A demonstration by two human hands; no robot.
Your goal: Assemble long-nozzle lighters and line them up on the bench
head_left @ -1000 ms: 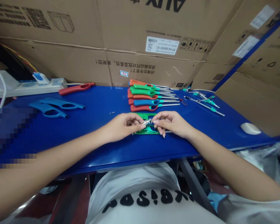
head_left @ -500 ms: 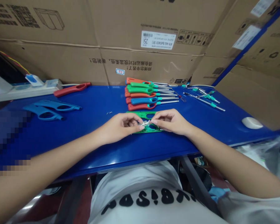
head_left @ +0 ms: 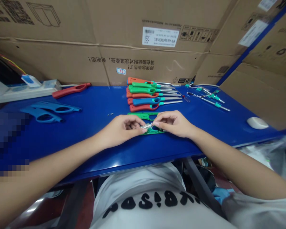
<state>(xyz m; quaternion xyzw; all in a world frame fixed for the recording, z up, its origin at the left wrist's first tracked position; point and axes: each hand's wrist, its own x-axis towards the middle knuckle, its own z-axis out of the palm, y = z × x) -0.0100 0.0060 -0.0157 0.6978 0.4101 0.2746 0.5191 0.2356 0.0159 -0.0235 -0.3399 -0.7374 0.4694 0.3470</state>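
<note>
A: What containers are in view?

B: A small clear tube-like piece (head_left: 146,126), held between the thumb and fingers of the left hand (head_left: 127,128). I can't tell whether anything is inside it. Below it on the blue table (head_left: 97,106) lies a near green half-shell (head_left: 154,132), partly hidden by the hands; what sits in it is hard to make out. A far green half-shell (head_left: 143,115) lies just beyond.

A: And the right hand (head_left: 175,124)?

B: Its thumb and fingertips are drawn narrow, pinched on a small pale bit (head_left: 152,125) at the clear piece's right end. Whether that bit is a separate part, I can't tell.

A: Anything else holding something?

B: The power strip (head_left: 26,93) at the left has a white plug (head_left: 31,80) in it. Blue shells (head_left: 35,112) lie in front of it.

A: What differs from a second ago?

B: Then, the right hand's lower fingers hung extended; now they're curled in, and the hand is tight against the piece's end. The left hand keeps its hold. The view has shifted slightly, while the row of lighters (head_left: 143,101) and the loose metal-tubed parts (head_left: 221,107) lie as they did.
</note>
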